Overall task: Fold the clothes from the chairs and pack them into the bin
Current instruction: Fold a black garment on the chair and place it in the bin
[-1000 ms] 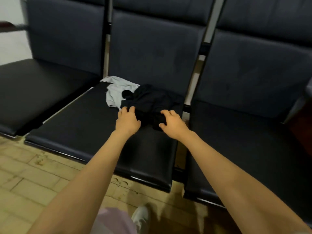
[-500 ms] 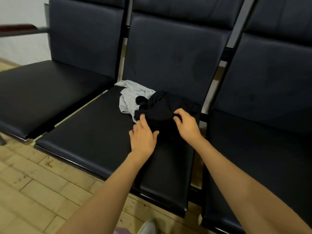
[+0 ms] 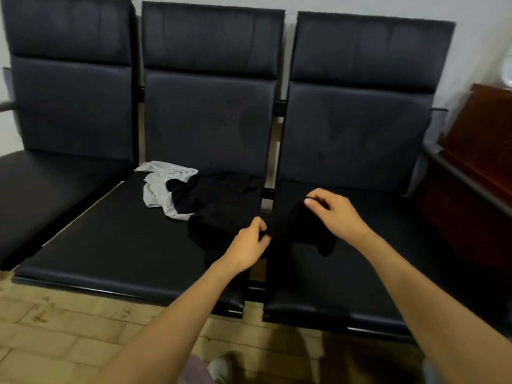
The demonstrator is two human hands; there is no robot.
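A black garment [image 3: 221,200] lies on the middle chair seat [image 3: 110,245] and stretches across the gap onto the right chair seat [image 3: 374,267]. My left hand [image 3: 246,245] pinches its edge near the gap between the seats. My right hand [image 3: 335,212] pinches another part of the black cloth and holds it up over the right seat. A light grey garment [image 3: 158,187] lies crumpled at the back of the middle seat, partly under the black one. No bin is in view.
Three black padded chairs stand in a row against a pale wall; the left chair seat [image 3: 41,184] holds nothing. A dark red wooden cabinet [image 3: 476,162] stands at the right. The floor [image 3: 55,336] is tan brick. My shoe [image 3: 221,370] shows at the bottom.
Both hands have taken hold of the black garment and pulled it to the right, so part of it now lies over the right seat. The camera has pulled back and turned right.
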